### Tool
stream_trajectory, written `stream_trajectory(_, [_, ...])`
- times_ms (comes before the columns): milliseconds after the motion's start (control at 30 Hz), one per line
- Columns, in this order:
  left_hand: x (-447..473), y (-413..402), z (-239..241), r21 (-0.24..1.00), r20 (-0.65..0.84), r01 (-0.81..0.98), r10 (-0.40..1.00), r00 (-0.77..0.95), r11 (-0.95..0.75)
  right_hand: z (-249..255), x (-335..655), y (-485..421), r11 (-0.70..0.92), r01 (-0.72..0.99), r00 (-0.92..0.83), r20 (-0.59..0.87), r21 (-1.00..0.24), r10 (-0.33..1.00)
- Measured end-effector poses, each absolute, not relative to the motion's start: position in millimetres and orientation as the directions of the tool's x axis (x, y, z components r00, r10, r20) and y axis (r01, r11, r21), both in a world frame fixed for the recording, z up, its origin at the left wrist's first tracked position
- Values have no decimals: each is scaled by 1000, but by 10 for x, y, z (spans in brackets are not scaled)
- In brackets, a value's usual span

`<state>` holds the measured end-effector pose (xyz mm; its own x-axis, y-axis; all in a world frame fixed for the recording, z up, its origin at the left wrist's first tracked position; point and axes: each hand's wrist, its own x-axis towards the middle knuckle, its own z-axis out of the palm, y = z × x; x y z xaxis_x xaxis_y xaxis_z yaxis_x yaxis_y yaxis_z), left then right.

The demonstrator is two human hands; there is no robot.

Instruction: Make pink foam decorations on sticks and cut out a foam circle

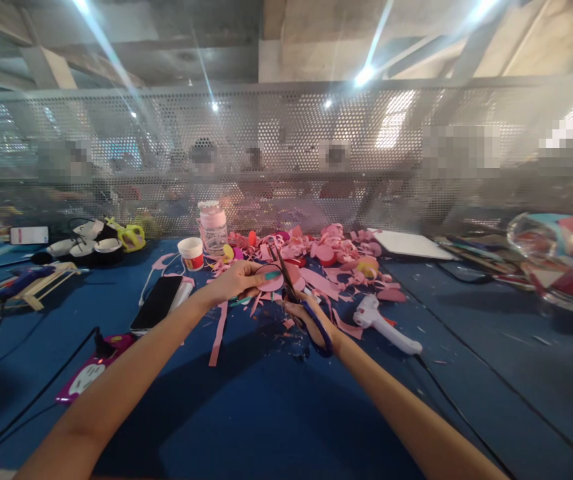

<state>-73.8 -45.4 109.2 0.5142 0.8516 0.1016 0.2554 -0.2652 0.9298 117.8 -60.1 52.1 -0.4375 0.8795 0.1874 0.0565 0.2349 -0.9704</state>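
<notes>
My left hand [234, 280] pinches a round pink paper piece [270, 279] with a teal patch on it, held just above the blue table [276, 413]. My right hand [311, 319] is closed through the blue handles of a pair of scissors [291, 288], whose dark blades point up and away and meet the pink piece at its right edge. Pink paper strips and scraps [326, 260] lie scattered under and behind both hands.
A white glue gun [384, 323] lies right of my right hand, its cord trailing toward me. A black phone [156, 301], a paper cup [191, 253] and a clear jar [213, 227] stand to the left. A perforated metal screen [286, 153] closes the table's far side; people sit behind it.
</notes>
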Motion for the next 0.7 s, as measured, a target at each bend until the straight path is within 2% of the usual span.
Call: stream_trajectory(700, [-798, -395, 1059, 974, 30, 168, 823, 567, -150, 562, 1180, -616, 271, 88, -448, 205, -958, 870])
